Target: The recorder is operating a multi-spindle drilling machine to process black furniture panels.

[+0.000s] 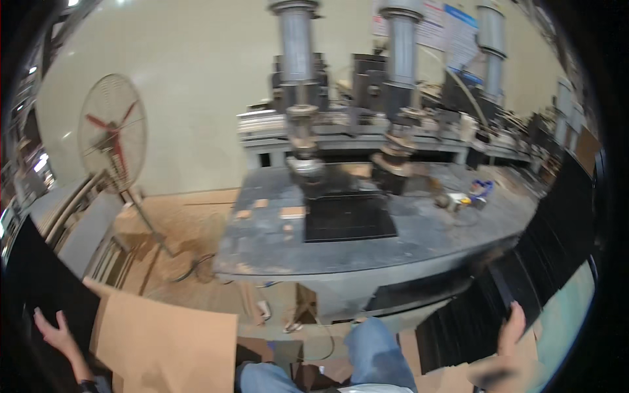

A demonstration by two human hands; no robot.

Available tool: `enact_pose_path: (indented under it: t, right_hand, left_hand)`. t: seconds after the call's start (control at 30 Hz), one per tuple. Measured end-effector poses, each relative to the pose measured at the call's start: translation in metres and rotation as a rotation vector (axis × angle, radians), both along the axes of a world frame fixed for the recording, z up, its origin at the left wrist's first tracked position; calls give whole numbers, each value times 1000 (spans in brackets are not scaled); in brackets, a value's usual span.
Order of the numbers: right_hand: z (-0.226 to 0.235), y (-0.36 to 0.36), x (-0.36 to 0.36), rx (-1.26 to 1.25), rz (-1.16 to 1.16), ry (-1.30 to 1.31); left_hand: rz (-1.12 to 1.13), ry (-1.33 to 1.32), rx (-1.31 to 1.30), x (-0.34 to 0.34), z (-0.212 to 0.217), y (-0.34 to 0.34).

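My left hand [57, 333] has its fingers spread against or just in front of a large black panel [59, 281] at the left edge; I cannot tell whether they touch. On the right, my right hand [511, 331] closes at the near edge of a black panel [503, 288], one of several stacked in an overlapping row; its fingertips are partly hidden and blurred. Ahead, another black panel [350, 219] lies flat on the grey machine table [262, 249], under two vertical press heads [306, 167].
A brown cardboard sheet [170, 334] stands beside my left forearm. Offcuts [292, 212] and a blue-handled tool [480, 190] lie on the table. A pedestal fan [113, 128] stands at the far left. My knees [377, 347] are below the table's front edge.
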State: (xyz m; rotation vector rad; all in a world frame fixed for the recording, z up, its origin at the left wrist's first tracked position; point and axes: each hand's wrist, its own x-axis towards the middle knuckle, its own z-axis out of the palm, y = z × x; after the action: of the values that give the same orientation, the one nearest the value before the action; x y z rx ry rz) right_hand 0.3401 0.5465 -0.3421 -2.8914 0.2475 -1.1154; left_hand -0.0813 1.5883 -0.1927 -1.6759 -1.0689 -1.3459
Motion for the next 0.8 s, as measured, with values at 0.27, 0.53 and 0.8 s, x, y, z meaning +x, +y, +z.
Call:
enact_pose_path:
  t: [0.27, 0.53, 0.8]
  right_hand:
    - [59, 106, -17, -117, 178, -55]
    - [121, 211, 93, -70, 843, -114]
    - [57, 324, 226, -169, 1026, -55]
  left_hand:
    - [-1566, 777, -667, 526, -69, -407]
    - [-1190, 923, -695, 587, -118, -485]
    - [-1379, 1011, -171, 361, -93, -419]
